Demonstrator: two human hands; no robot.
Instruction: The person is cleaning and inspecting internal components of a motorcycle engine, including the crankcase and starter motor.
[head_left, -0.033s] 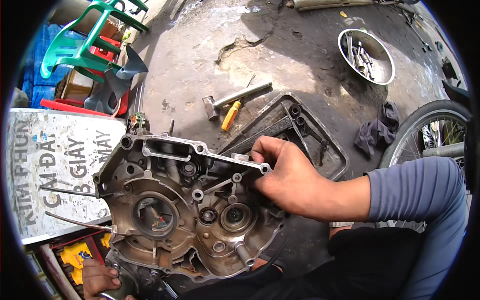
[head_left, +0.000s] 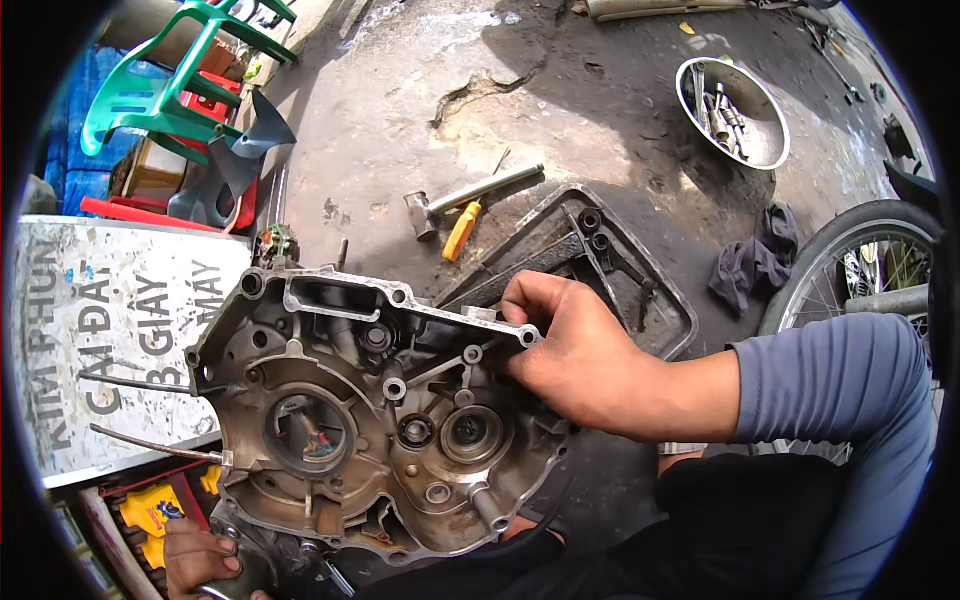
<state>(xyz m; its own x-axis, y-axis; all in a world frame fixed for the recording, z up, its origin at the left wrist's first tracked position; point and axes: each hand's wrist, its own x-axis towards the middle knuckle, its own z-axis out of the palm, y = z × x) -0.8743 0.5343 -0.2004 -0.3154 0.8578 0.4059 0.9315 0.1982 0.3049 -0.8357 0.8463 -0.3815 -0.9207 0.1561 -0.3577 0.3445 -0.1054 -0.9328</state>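
Observation:
A grey metal engine crankcase half [head_left: 365,430] stands tilted in front of me, its open inner side facing up at me. A large round bore, smaller bearing seats and bolt holes show in it. My right hand [head_left: 585,365] is closed over the upper right edge of the casing, thumb and fingers pinching its rim; some fingertips are hidden behind the metal. At the lower left my left hand [head_left: 200,560] is wrapped round a rounded metal part at the casing's bottom, partly cut off by the picture's edge. Two thin studs [head_left: 150,385] stick out from the casing's left side.
Beyond the casing lie a black tray [head_left: 650,270] with parts, a hammer [head_left: 485,190] and a yellow-handled screwdriver [head_left: 461,232]. A metal bowl [head_left: 765,120] of tools, a dark rag [head_left: 750,265] and a wheel [head_left: 800,270] are right; a white signboard [head_left: 130,340] and green chair [head_left: 130,100], left.

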